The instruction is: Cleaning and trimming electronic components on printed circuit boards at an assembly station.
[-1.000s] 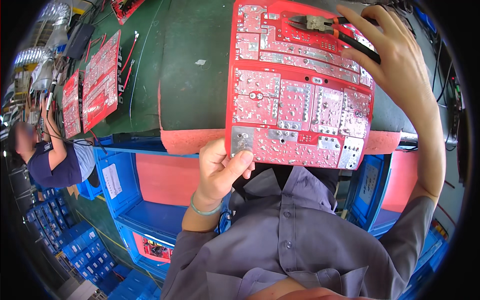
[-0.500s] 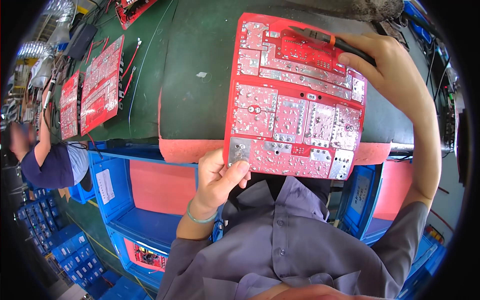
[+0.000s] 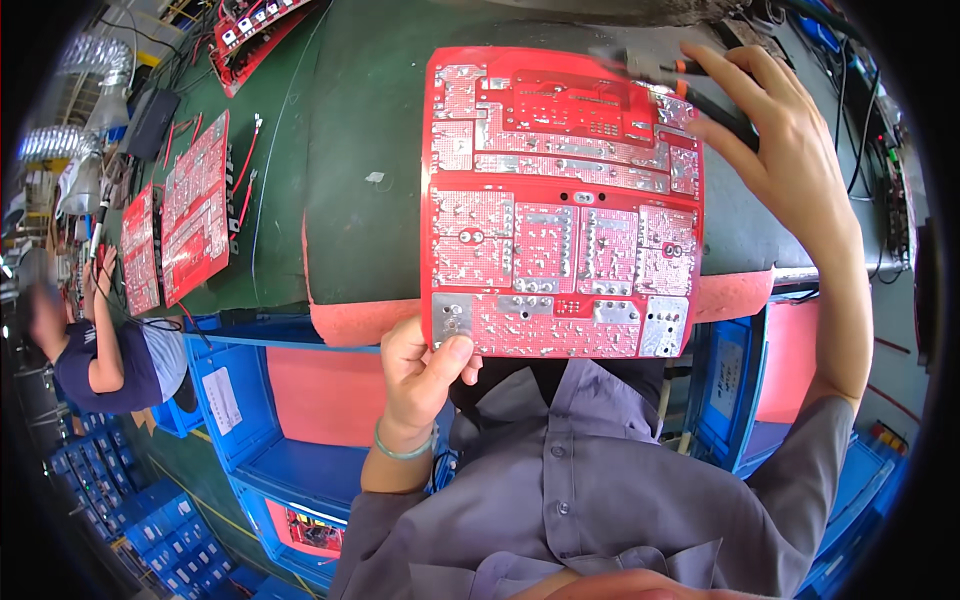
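A large red circuit board point(image 3: 577, 172), its silvery solder side facing up, is tilted over the front edge of the bench. My left hand point(image 3: 418, 372) pinches its near left corner, thumb on top and fingers underneath. At the board's far right corner, my right hand point(image 3: 790, 135) holds pliers point(image 3: 722, 115) with black and orange handles. The handles are spread, and the fingers lie loosely around them. Motion blurs the jaws, which hover over or just beyond the far edge; whether they touch it I cannot tell.
More red boards point(image 3: 200, 205) with red leads stand on the green bench point(image 3: 350, 230) at left, another point(image 3: 260, 30) farther back. Blue racks point(image 3: 300, 470) with pink linings sit below the front edge. A co-worker point(image 3: 115, 345) is at far left. Cables point(image 3: 860, 130) hang at right.
The board has shifted slightly left in view. My right hand's fingers have spread, and the pliers' handles have opened. The jaws have moved toward the board's far edge.
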`<state>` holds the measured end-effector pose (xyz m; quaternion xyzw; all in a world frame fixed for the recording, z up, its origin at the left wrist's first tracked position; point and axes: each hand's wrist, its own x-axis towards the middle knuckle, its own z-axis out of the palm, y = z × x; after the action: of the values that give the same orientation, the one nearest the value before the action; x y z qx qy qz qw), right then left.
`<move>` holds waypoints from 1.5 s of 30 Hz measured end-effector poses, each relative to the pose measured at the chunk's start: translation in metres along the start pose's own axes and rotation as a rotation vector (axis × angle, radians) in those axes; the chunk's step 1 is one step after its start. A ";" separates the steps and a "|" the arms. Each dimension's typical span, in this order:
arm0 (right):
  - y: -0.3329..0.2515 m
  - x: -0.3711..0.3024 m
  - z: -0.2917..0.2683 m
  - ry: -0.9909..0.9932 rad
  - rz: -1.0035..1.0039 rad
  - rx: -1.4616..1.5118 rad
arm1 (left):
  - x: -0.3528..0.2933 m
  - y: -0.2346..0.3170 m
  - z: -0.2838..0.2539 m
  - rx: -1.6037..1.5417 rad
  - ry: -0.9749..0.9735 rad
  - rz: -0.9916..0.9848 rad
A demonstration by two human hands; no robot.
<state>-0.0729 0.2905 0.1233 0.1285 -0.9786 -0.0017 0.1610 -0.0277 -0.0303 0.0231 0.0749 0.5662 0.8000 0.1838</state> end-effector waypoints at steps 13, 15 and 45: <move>0.017 -0.015 0.009 -0.021 -0.124 -0.171 | 0.004 -0.002 0.001 -0.061 -0.019 0.023; 0.019 -0.012 0.005 -0.055 -0.134 -0.087 | 0.004 -0.003 0.001 -0.070 -0.022 0.038; 0.013 -0.001 -0.003 -0.323 -0.038 0.134 | 0.004 -0.004 0.000 -0.080 -0.022 0.057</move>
<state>-0.0744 0.3032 0.1261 0.1555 -0.9870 0.0399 -0.0075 -0.0309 -0.0280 0.0189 0.0924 0.5296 0.8260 0.1697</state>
